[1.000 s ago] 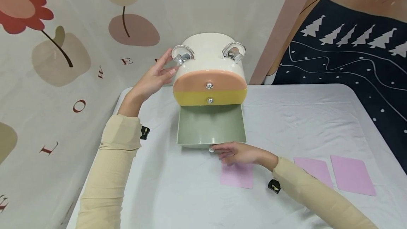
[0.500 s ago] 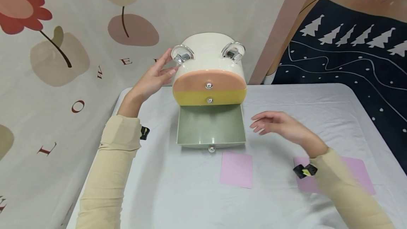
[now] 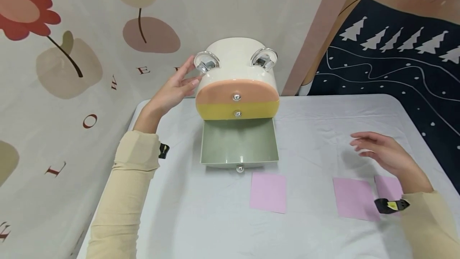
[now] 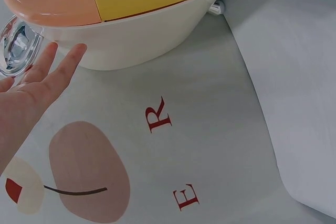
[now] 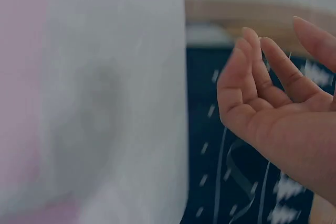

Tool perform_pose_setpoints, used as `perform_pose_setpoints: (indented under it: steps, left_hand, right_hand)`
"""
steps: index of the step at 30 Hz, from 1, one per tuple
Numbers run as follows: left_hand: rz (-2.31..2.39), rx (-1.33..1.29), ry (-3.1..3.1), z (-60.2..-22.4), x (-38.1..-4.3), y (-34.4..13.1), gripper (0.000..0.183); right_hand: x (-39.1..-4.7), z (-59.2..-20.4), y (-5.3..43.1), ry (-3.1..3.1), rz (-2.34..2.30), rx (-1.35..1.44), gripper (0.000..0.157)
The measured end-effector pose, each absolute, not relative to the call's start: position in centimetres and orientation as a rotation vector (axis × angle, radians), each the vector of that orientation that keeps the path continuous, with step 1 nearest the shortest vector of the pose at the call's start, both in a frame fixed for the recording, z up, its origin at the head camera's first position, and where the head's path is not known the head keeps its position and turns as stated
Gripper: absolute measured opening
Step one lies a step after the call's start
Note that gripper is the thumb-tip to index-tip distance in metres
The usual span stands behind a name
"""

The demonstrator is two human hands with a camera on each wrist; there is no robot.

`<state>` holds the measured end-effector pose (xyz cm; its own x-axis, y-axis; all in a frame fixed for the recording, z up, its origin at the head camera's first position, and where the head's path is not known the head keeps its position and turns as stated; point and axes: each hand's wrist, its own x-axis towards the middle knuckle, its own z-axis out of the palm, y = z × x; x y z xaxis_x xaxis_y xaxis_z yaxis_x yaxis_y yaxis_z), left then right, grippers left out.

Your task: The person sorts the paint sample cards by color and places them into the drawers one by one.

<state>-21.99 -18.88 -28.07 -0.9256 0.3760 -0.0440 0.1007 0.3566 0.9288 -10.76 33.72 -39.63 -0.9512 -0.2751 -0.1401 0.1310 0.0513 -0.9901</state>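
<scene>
A small white drawer cabinet (image 3: pixel 235 57) with two silver round ornaments on top stands at the back of the table. Its orange drawer (image 3: pixel 219 91) and yellow drawer (image 3: pixel 215 111) are closed, while the green bottom drawer (image 3: pixel 237 141) is pulled out with nothing inside. My left hand (image 3: pixel 174 91) rests its extended fingers against the cabinet's left side, by one ornament; the left wrist view shows these fingertips (image 4: pixel 79 51) at the white wall. Far to the right, my right hand (image 3: pixel 386 153) hovers over the table, loosely curled and holding nothing, near two pink cards (image 3: pixel 355 199).
Another pink card (image 3: pixel 267 193) lies in front of the green drawer's knob (image 3: pixel 240 169). White cloth covers the table (image 3: pixel 201 219). A printed curtain (image 3: pixel 215 3) hangs right behind the cabinet, and a dark tree-patterned cloth (image 3: pixel 377 67) is beyond the right edge.
My right hand has left the green drawer's knob and moved right, across the table to above the pink cards. My left hand and the cabinet have stayed in place.
</scene>
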Motion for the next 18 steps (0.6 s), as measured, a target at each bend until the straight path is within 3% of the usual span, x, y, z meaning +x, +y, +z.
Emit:
perform_pose_setpoints:
  steps: [5,10,12,18]
  left_hand:
    - [1.598,0.425,2.362,-28.1,-22.0,-18.8,0.066]
    - [1.604,0.428,2.362,-28.1,-22.0,-18.9,0.066]
    - [1.609,0.431,2.36,-28.1,-22.0,-18.9,0.066]
    - [1.609,0.433,2.354,-28.0,-22.0,-18.8,0.066]
  right_hand:
    - [-9.6,-44.0,40.4,2.196,-1.904,0.035,0.026]
    - [-9.0,-50.5,48.0,2.576,-1.438,0.211,0.043]
    - [-8.2,-51.0,49.2,2.615,-1.342,0.285,0.046]
    - [-5.4,-50.4,49.6,2.611,-1.24,0.544,0.036]
